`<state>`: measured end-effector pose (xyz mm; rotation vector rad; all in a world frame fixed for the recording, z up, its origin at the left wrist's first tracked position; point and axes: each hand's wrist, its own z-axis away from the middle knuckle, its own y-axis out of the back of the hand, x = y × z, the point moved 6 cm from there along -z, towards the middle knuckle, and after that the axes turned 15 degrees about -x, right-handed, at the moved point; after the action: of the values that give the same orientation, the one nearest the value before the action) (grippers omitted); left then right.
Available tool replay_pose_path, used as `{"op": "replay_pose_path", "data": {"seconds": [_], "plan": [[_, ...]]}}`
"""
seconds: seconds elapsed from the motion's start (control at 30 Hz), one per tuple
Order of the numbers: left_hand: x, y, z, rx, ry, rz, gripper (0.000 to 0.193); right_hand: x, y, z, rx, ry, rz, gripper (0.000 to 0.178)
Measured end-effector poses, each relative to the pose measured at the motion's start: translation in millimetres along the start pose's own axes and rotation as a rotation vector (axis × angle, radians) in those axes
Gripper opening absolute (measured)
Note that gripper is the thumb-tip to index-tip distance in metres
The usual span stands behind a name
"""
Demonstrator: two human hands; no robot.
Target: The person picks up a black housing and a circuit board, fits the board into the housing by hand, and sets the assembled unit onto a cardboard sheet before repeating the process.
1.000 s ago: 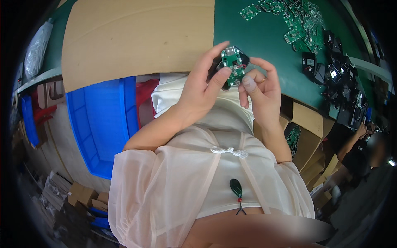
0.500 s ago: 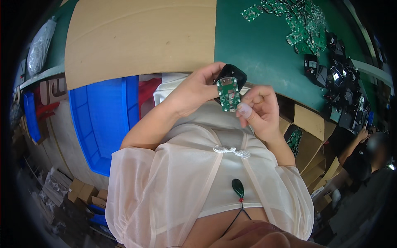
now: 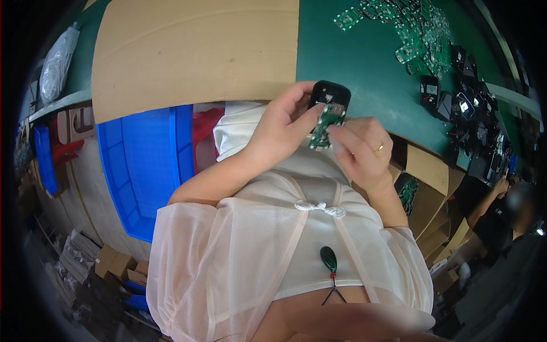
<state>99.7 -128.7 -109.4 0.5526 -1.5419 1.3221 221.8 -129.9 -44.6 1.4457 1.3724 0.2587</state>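
My left hand (image 3: 288, 122) is closed round a black plastic housing (image 3: 332, 91), its thumb lying along a green circuit board (image 3: 329, 118). The board overlaps the lower part of the housing and tilts with its lower end toward me. My right hand (image 3: 364, 149), with a ring on one finger, pinches the board's right edge between thumb and fingers. Both hands are in front of my body at the table's near edge. The inside of the housing is mostly hidden behind the board and my fingers.
On the green table (image 3: 353, 62), a pile of circuit boards (image 3: 421, 34) lies far right, with black housings (image 3: 467, 108) nearer. Cardboard (image 3: 194, 51) covers the table's left part. A blue bin (image 3: 137, 171) stands left, an open carton (image 3: 427, 171) right. Another person (image 3: 501, 211) is at far right.
The housing and board have moved slightly right, and the board has turned, showing less of its face. My right fingers have shifted up along the board, and my left thumb now lies against it.
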Motion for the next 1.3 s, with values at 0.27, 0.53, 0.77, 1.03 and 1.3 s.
{"op": "replay_pose_path", "data": {"seconds": [0.27,0.53,0.77,1.03,1.3], "plan": [[6,-1,7,-0.029,0.071,0.037,0.043,11,12,-6,0.026,-0.103,0.053,0.034],[11,1,10,-0.058,0.1,-0.013,0.045,11,12,-12,-0.037,-0.021,0.052,0.034],[12,-2,10,-0.034,0.001,0.007,0.045,6,7,-15,-0.134,-0.006,0.14,0.032],[21,-2,10,0.014,-0.042,-0.177,0.04,2,0,-16,-0.082,-0.02,0.204,0.031],[17,4,11,0.057,-0.08,-0.161,0.033,9,-5,-19,-0.062,-0.049,0.042,0.038]]}}
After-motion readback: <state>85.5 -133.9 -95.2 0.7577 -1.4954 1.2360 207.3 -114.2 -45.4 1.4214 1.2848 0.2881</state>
